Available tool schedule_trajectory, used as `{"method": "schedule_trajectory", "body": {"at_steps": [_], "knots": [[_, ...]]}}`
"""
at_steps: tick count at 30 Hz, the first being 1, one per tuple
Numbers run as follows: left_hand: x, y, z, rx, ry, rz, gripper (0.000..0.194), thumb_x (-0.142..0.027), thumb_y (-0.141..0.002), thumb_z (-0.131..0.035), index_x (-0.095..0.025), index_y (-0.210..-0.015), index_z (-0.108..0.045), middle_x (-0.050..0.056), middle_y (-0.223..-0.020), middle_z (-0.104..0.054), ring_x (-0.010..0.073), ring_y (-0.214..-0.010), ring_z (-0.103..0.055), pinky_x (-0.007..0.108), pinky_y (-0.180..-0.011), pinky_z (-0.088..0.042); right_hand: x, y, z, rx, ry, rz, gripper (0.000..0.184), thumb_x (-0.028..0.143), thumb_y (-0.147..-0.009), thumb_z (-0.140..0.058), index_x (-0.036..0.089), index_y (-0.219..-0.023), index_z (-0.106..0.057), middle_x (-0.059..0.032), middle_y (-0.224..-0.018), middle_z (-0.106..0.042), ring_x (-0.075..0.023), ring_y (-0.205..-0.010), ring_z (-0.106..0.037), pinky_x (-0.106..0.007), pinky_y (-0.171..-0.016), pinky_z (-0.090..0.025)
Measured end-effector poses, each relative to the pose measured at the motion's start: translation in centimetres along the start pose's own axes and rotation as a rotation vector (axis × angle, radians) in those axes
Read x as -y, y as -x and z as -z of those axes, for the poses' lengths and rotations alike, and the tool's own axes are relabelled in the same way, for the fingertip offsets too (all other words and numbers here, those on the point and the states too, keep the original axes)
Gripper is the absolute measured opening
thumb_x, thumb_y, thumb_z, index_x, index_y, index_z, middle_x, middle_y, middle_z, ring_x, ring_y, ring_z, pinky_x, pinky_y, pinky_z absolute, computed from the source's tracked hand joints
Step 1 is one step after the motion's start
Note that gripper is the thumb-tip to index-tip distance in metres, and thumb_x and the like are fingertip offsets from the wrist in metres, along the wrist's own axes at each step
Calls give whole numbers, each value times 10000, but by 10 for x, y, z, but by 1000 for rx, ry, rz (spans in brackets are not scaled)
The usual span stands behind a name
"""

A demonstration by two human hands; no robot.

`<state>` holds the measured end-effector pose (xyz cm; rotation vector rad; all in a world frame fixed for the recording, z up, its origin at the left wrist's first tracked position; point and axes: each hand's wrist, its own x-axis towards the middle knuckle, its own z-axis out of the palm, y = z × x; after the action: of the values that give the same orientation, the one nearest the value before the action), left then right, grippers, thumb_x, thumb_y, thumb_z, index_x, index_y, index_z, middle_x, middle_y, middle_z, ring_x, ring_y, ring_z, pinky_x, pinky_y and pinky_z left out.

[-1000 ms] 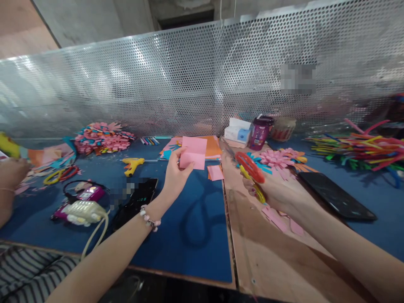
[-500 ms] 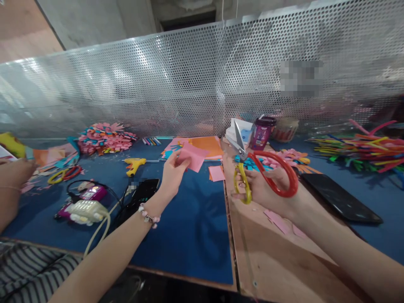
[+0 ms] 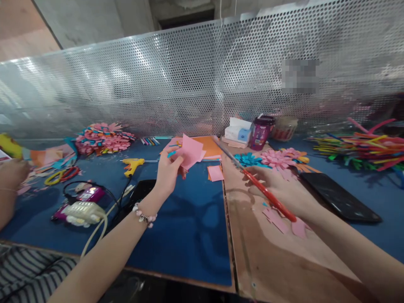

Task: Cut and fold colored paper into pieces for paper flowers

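Note:
Between the thumb and fingers of my left hand is a pink paper square, held up above the blue mat. My right hand has red-handled scissors, seen edge-on, with the blades pointing to the upper left. Their second handle is hidden behind the red one. Below that hand, pink paper pieces lie on the bare wood. A small pink square rests on orange paper near the mat's right edge, and orange sheets lie behind it.
A yellow glue gun, a black phone and a purple power strip with cables lie left. Cut paper flowers, a purple cup, a tissue box and a black tablet-like device stand right. Another person's hand is far left.
The scissors have turned from face-on to edge-on, their tips swinging down and left. My left hand has tilted the pink paper upright and shifted slightly left.

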<state>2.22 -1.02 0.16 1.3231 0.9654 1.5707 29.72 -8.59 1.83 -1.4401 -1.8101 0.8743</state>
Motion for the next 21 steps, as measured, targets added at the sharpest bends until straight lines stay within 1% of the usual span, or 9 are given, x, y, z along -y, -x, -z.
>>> {"method": "schedule_trajectory", "body": {"at_steps": [2,4,9,14,17,21], "knots": [[0,-1,1,-13,18,-37,402,-245,-736,-588,-214,-1103,-425,-11,-773,-572,59,-403,-506,202,-380,-437,0,2,1,-24,185,10,453,349,-691,-600,224,-1125,-565,-77,-1035,-657,-282,-895,-609,-341,-748,-472],[-1,-1,1,-7,33,-52,390,-231,-741,-580,-217,-1103,-434,-1,-795,-572,81,-463,-554,221,-424,-473,0,3,-2,-6,269,18,471,348,-701,-591,215,-1152,-560,-91,-1051,-655,-286,-904,-610,-336,-741,-472],[-5,5,-4,38,3,-55,417,-233,-747,-589,-231,-1141,-454,26,-870,-584,99,-523,-594,245,-477,-513,8,3,-9,42,342,59,399,342,-734,-550,188,-1100,-594,-95,-1026,-660,-250,-856,-622,-309,-709,-471],[-14,17,-12,75,-50,-79,433,-256,-761,-581,-233,-1176,-460,57,-960,-613,106,-515,-607,263,-474,-536,34,10,-7,57,438,31,350,356,-784,-479,199,-1065,-616,-61,-982,-677,-219,-787,-628,-299,-666,-465],[-19,23,-16,79,-97,-104,426,-251,-763,-573,-217,-1178,-482,52,-923,-628,104,-507,-610,259,-481,-549,42,13,-5,80,433,58,343,401,-793,-480,217,-1042,-627,-39,-993,-679,-211,-778,-630,-298,-678,-471],[-23,28,-18,92,-117,-97,427,-279,-763,-576,-193,-1173,-495,49,-896,-636,95,-481,-603,262,-485,-563,37,12,-6,126,310,94,360,421,-796,-489,228,-1076,-608,-25,-1022,-671,-222,-868,-628,-305,-726,-493]]}}
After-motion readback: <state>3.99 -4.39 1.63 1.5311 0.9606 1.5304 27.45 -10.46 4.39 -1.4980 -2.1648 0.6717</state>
